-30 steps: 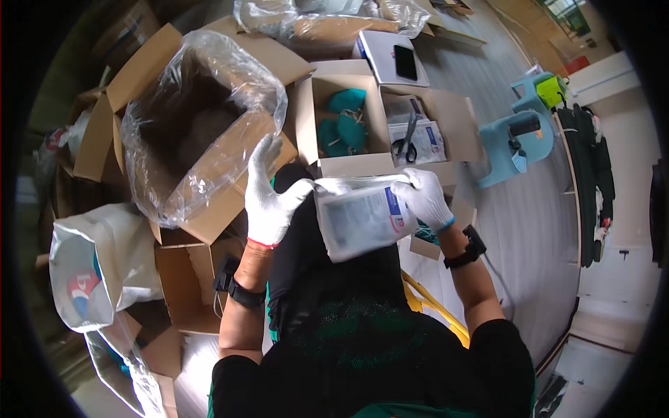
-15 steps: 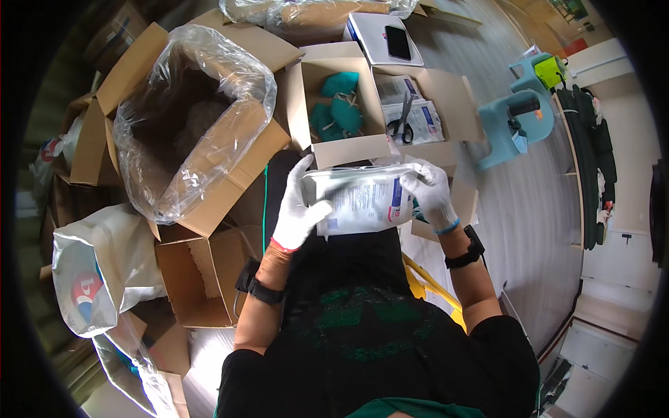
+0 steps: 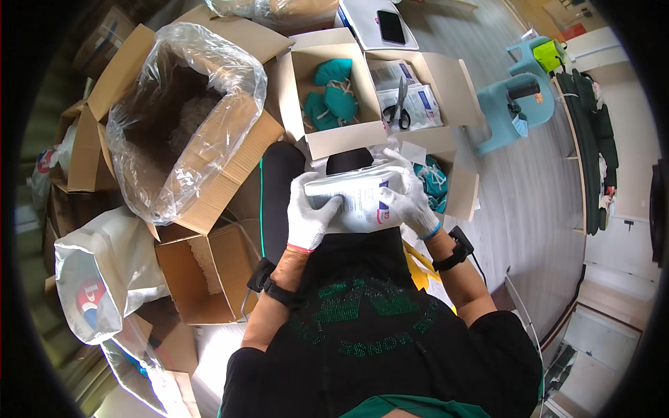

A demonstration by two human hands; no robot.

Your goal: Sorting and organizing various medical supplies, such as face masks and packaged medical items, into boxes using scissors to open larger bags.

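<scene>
My left hand, in a white knit glove, grips the left end of a white printed plastic pouch, thumb across its front. The right end is gripped by my right hand, also gloved, with its thumb on the printed face. The pouch is over my lap, its upper edge away from me; whether it is one or a stack I cannot tell. Just beyond it, teal cup-shaped masks with white straps lie in an open cardboard box. Right of that box, black scissors rest on similar printed pouches.
More teal masks sit in a box by my right hand. A large plastic-lined carton stands at left, above a smaller open box and a white sack. A phone and a light-blue stool are farther off.
Both hands have drawn slightly closer together on the pouch, and my left thumb now lies farther across it. The view has shifted a little, showing more of the mask box at right.
</scene>
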